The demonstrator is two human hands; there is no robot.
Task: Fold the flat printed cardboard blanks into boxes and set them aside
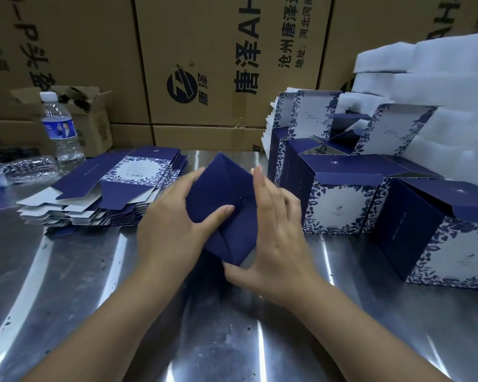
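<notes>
A dark blue box (223, 188) is held in the middle above the steel table, its folded bottom flaps facing me. My left hand (171, 224) grips its left side, with the thumb pressing on a flap. My right hand (276, 232) holds the right side, fingers upright along the edge and thumb under the lower corner. A stack of flat blue-and-white printed blanks (108, 188) lies to the left. Several folded boxes (340, 197) stand to the right with lids open.
The steel table (94, 299) stretches toward me. One water bottle (60, 128) stands at the back left, another bottle (22, 169) lies beside it. Big brown cartons (218, 64) form a wall behind. White foam sheets (439, 86) are piled at the right rear.
</notes>
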